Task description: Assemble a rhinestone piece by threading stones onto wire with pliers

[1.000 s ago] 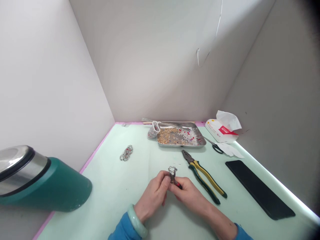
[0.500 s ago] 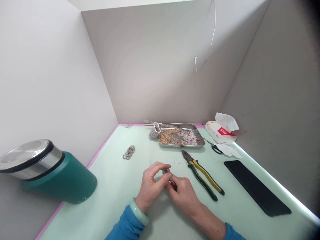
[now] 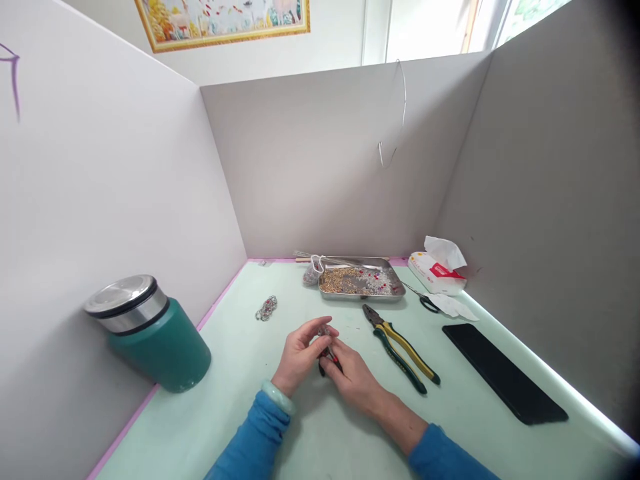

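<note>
My left hand [image 3: 299,355] pinches a small clear beaded piece [image 3: 324,331] between thumb and fingers. Against it, my right hand [image 3: 356,381] is closed around small pliers [image 3: 335,361] with red and black handles; their jaws are mostly hidden by my fingers. Both hands meet low over the middle of the table. To the left lies a small heap of beaded rings [image 3: 267,308]. Larger pliers [image 3: 400,348] with green and yellow handles rest to the right of my hands.
A metal tray [image 3: 363,298] of gold, clear and red beads stands at the back, beside a mesh pouch [image 3: 311,275]. Scissors [image 3: 429,304], a tissue pack [image 3: 436,273] and a black phone-like slab [image 3: 503,373] are on the right. A green flask [image 3: 163,350] stands left.
My view has tilted up, showing more of the wall beyond the partition. My hands stay together, and the small pliers' handles now show further apart below the beaded piece.
</note>
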A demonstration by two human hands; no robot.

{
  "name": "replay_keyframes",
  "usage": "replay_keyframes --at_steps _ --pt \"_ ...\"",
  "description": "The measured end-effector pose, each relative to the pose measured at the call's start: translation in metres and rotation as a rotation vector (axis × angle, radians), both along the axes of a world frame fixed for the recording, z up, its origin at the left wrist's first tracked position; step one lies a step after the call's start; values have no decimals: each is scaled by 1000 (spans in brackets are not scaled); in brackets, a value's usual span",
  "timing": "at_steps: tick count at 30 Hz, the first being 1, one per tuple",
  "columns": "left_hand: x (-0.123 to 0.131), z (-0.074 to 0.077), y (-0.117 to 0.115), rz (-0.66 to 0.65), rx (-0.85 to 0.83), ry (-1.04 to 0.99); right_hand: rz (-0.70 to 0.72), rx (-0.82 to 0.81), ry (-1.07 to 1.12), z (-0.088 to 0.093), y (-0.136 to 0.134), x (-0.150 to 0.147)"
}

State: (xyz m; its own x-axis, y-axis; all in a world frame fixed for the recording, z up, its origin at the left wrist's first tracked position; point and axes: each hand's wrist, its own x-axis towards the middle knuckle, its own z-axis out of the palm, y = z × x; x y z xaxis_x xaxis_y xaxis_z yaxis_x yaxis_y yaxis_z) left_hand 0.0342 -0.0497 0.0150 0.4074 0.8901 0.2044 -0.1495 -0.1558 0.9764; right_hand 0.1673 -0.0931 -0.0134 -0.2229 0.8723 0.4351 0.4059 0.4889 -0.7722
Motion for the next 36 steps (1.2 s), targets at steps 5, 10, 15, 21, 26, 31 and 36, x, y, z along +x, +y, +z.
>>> replay_keyframes --at_steps 5,10,15,21,26,31,36 --pt "1 1 1 -1 -71 -72 -12 -80 -19 -2 1 -2" --pt "-2 3 3 16 -87 -135 132 -166 63 3 -1 -1" --pt "-5 2 4 -47 -122 -133 79 -213 94 5 -3 2" --pt "-3 -2 6 -149 -153 -154 -35 -160 -55 1 -2 12" --pt "-2 -2 6 -186 -147 -115 -126 -77 -207 0 -2 14" --pt "-2 -1 6 -191 -156 -92 -147 -55 -261 2 -2 14" --pt "-2 -3 8 -216 -190 -108 -81 -152 -226 9 -2 17"
